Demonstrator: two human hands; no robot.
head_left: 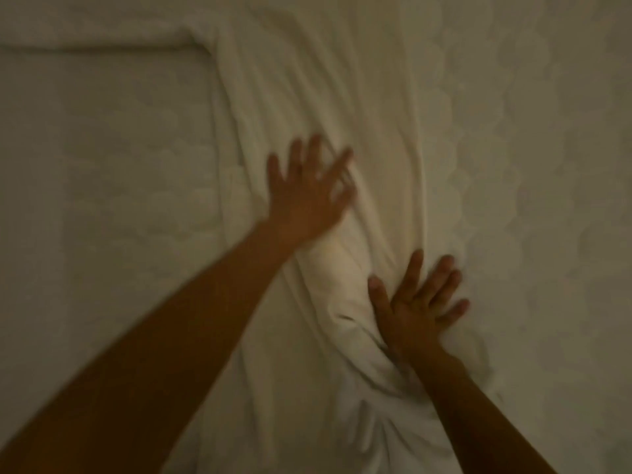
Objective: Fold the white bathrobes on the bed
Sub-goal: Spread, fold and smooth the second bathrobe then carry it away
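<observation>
Head view, looking straight down. A white bathrobe (301,83) lies on the bed (554,206). It runs in one long strip down the middle, from the top of the picture to the bottom. The cloth looks soft and very wrinkly, with long folds running along it. Near the bottom it is bunched up into thick, puffy creases. At the top a thick band of the same white cloth goes off to the left; I cannot tell if it is a sleeve.

The left hand (306,193) is on the middle of the robe. Its fingers are straight and spread wide, holding nothing. It looks blurry.

The right hand (415,313) lies flat on the robe's right edge, lower down. Its fingers are spread out too, pressing the cloth.

The bed cover has a bumpy pattern of round shapes. The light is dim.
</observation>
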